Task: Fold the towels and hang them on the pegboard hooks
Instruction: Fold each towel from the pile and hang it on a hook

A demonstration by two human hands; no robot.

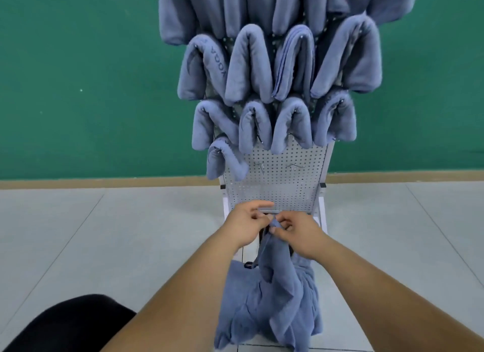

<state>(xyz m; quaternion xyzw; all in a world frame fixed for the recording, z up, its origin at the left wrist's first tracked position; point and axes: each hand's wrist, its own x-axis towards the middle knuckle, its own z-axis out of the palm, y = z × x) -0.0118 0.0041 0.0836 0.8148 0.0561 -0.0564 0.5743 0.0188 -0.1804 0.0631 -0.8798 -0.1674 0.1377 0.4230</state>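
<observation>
A loose blue-grey towel (277, 294) hangs crumpled from my hands down to the floor in front of the stand. My left hand (248, 224) and my right hand (297, 232) meet at its top corner, and each pinches the cloth there. They are just below the bottom edge of the white pegboard (277, 184). Several folded blue-grey towels (251, 63) hang over hooks in rows above. Two bare hooks (259, 165) (293, 166) show in the lowest row, to the right of the bottom-left hung towel (225, 160).
The pegboard stands on white legs (322, 210) on a pale tiled floor (104, 233), against a green wall (78, 76) with a wooden skirting. A black shape (68, 323), likely my knee, fills the lower left corner.
</observation>
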